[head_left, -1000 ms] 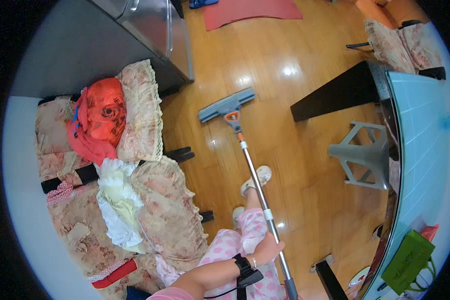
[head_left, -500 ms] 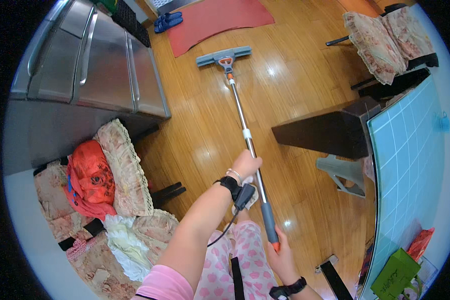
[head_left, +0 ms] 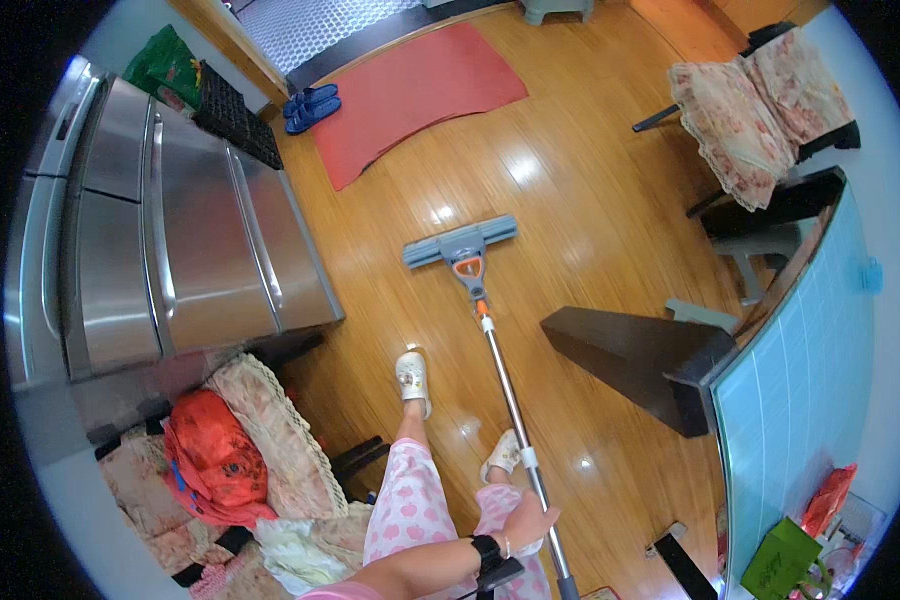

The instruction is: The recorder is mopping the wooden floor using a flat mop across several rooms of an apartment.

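Mop (head_left: 504, 380): lying from the centre of the frame down to the lower edge, over a glossy wood-plank floor (head_left: 590, 200). Fitted with a long, bar-shaped mop head (head_left: 425, 252), grey-blue and banded lengthwise. Joined through a tapering grey bracket (head_left: 462, 245), pierced by an orange-trimmed opening, and an orange joint (head_left: 483, 309) to a slim, round, shiny metal pole (head_left: 510, 400). Ringed partway down by a white collar (head_left: 528, 457); sheathed in grey at the lower edge.

Pointing head-first toward upper centre. Long axis slanting from just above mid-frame to the lower edge, slightly right of middle. Mop head set crosswise, near a right angle to the pole, right end a little higher in the frame.

Gripped at lower centre by the left hand (head_left: 530, 522), fingers wrapped round the pole below the collar, back turned up. Cannot tell the state of the right hand, outside the frame.

Near the pole: white, rounded clogs (head_left: 411, 383), one just beside it, one farther left. To the right: dark, tapering table leg (head_left: 630, 360) under a light-blue, grid-lined surface (head_left: 790, 400). At left: smooth metal fridge (head_left: 210, 230); below, lace-edged floral cushion (head_left: 275, 430) against a crumpled red bundle (head_left: 215, 450). Toward the top: flat red mat (head_left: 430, 95), wavy along its lower edge.
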Demonstrator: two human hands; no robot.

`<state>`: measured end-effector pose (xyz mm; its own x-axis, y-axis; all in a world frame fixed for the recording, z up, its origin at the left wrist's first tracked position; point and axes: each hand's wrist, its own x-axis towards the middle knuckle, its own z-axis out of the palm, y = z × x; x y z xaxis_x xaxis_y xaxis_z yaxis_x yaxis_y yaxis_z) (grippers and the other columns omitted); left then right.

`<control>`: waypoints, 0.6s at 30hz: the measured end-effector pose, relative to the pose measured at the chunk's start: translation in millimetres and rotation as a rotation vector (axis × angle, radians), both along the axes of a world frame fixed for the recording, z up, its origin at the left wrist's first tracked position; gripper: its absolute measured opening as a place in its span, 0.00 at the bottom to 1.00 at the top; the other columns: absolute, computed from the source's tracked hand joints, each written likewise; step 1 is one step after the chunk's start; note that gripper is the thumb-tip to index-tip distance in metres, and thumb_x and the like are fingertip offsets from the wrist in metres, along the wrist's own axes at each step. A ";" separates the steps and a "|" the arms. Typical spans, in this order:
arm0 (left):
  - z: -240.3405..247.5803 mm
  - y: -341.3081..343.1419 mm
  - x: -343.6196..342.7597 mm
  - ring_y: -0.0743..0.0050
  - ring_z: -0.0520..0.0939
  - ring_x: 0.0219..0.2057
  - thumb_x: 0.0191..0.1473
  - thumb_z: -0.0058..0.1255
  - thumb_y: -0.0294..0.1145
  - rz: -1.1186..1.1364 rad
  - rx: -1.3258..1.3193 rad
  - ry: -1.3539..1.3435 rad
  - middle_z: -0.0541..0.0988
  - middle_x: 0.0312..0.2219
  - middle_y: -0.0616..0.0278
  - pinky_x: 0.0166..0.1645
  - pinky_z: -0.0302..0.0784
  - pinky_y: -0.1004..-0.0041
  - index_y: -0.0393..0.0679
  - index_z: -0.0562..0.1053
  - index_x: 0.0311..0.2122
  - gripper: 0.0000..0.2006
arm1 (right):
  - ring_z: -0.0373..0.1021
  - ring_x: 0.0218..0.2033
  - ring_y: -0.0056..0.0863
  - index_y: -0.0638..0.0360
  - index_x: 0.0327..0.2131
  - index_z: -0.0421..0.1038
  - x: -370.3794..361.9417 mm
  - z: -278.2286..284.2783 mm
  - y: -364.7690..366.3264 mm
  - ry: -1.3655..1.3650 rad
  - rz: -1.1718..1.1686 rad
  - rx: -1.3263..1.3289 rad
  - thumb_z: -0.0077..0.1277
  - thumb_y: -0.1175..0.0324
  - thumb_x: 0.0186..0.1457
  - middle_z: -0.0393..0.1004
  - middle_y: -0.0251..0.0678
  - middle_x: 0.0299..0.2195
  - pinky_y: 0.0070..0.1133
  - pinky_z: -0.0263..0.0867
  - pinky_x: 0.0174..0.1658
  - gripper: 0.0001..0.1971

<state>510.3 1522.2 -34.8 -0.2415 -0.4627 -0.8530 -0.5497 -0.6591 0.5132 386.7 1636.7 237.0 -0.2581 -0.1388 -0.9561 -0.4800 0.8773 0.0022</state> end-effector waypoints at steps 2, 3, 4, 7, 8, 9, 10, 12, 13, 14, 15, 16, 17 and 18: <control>9.0 -54.2 16.5 0.48 0.78 0.22 0.48 0.50 0.43 -0.034 0.009 0.022 0.73 0.21 0.44 0.26 0.72 0.61 0.30 0.61 0.35 0.23 | 0.69 0.25 0.28 0.61 0.55 0.57 24.3 -3.0 -32.9 0.020 -0.056 -0.186 0.47 0.71 0.55 0.73 0.42 0.27 0.24 0.66 0.29 0.23; 9.2 -87.3 29.0 0.49 0.78 0.20 0.47 0.50 0.43 -0.057 0.004 0.029 0.74 0.21 0.45 0.25 0.72 0.61 0.30 0.61 0.35 0.23 | 0.70 0.24 0.28 0.61 0.55 0.57 35.4 -9.5 -48.2 0.020 -0.078 -0.281 0.47 0.70 0.55 0.74 0.42 0.26 0.25 0.66 0.28 0.23; 3.2 -112.5 41.0 0.52 0.77 0.18 0.46 0.51 0.42 0.060 0.027 0.075 0.74 0.22 0.44 0.24 0.72 0.62 0.31 0.62 0.34 0.22 | 0.70 0.28 0.32 0.61 0.54 0.56 42.2 -25.3 -48.5 -0.048 -0.283 -0.164 0.47 0.70 0.55 0.73 0.45 0.30 0.25 0.66 0.31 0.23; -24.1 -198.3 88.4 0.45 0.77 0.25 0.46 0.50 0.41 0.054 -0.180 -0.008 0.74 0.24 0.41 0.30 0.72 0.58 0.31 0.63 0.33 0.21 | 0.70 0.31 0.34 0.60 0.54 0.56 101.0 -56.1 -132.9 -0.077 -0.068 -0.428 0.47 0.70 0.55 0.72 0.49 0.32 0.26 0.65 0.33 0.23; -30.8 -231.3 102.1 0.48 0.77 0.28 0.47 0.50 0.42 0.033 -0.131 -0.020 0.74 0.24 0.44 0.31 0.72 0.60 0.32 0.63 0.34 0.20 | 0.70 0.29 0.35 0.59 0.54 0.55 114.4 -69.7 -154.8 -0.075 -0.023 -0.427 0.47 0.69 0.55 0.72 0.50 0.31 0.27 0.65 0.32 0.24; -47.0 -254.1 122.1 0.52 0.76 0.23 0.46 0.50 0.42 0.064 -0.251 -0.006 0.73 0.21 0.47 0.29 0.72 0.61 0.32 0.63 0.32 0.20 | 0.69 0.28 0.35 0.58 0.55 0.55 129.1 -80.2 -176.3 -0.089 0.026 -0.431 0.47 0.69 0.55 0.71 0.51 0.29 0.27 0.65 0.31 0.24; -41.1 -284.7 132.5 0.59 0.75 0.20 0.47 0.50 0.40 0.058 -0.189 0.003 0.72 0.18 0.51 0.26 0.72 0.63 0.33 0.62 0.30 0.18 | 0.69 0.28 0.35 0.58 0.55 0.55 141.8 -83.2 -199.4 -0.081 0.027 -0.425 0.47 0.69 0.55 0.71 0.51 0.29 0.27 0.65 0.31 0.24; -41.0 -308.0 153.3 0.52 0.76 0.22 0.47 0.49 0.40 0.113 -0.149 0.048 0.72 0.19 0.47 0.28 0.72 0.61 0.32 0.62 0.31 0.18 | 0.68 0.25 0.34 0.57 0.54 0.55 168.2 -84.1 -237.3 -0.116 -0.020 -0.537 0.48 0.69 0.55 0.70 0.50 0.27 0.28 0.64 0.30 0.24; -39.2 -315.4 160.4 0.46 0.77 0.25 0.46 0.49 0.40 0.164 -0.111 0.096 0.73 0.21 0.43 0.30 0.72 0.59 0.32 0.62 0.31 0.19 | 0.68 0.25 0.34 0.57 0.54 0.55 173.0 -82.4 -239.0 -0.110 -0.017 -0.536 0.48 0.69 0.55 0.70 0.50 0.27 0.28 0.64 0.30 0.24; -32.1 -312.4 164.5 0.50 0.77 0.24 0.46 0.49 0.40 0.162 -0.073 0.091 0.73 0.20 0.45 0.29 0.72 0.60 0.33 0.62 0.31 0.18 | 0.67 0.24 0.34 0.57 0.55 0.54 174.6 -79.8 -234.7 -0.125 -0.022 -0.461 0.48 0.70 0.55 0.70 0.49 0.27 0.28 0.64 0.28 0.24; -28.6 -300.7 168.4 0.52 0.77 0.24 0.47 0.49 0.40 0.165 -0.110 0.076 0.73 0.20 0.46 0.29 0.72 0.60 0.33 0.62 0.31 0.18 | 0.66 0.23 0.33 0.56 0.55 0.53 174.2 -72.1 -229.7 -0.144 -0.026 -0.382 0.48 0.70 0.55 0.70 0.48 0.26 0.28 0.64 0.27 0.25; -31.3 -280.0 173.4 0.52 0.77 0.25 0.47 0.49 0.41 0.182 -0.143 0.084 0.73 0.20 0.47 0.29 0.72 0.60 0.32 0.62 0.31 0.19 | 0.66 0.23 0.33 0.56 0.55 0.53 174.1 -62.8 -222.3 -0.144 -0.018 -0.378 0.48 0.70 0.55 0.70 0.48 0.26 0.28 0.64 0.27 0.25; -33.1 -258.8 175.4 0.53 0.77 0.25 0.47 0.49 0.41 0.196 -0.175 0.098 0.72 0.20 0.47 0.30 0.71 0.60 0.32 0.62 0.32 0.19 | 0.66 0.22 0.32 0.56 0.56 0.52 171.9 -51.4 -211.5 -0.175 0.016 -0.319 0.48 0.71 0.55 0.70 0.47 0.26 0.28 0.64 0.26 0.26; -9.2 -247.6 170.9 0.52 0.77 0.25 0.47 0.49 0.41 0.254 -0.111 0.163 0.72 0.21 0.47 0.30 0.71 0.60 0.32 0.61 0.33 0.20 | 0.66 0.22 0.31 0.56 0.56 0.51 165.6 -38.4 -198.2 -0.183 0.040 -0.258 0.48 0.72 0.55 0.70 0.46 0.25 0.27 0.64 0.26 0.26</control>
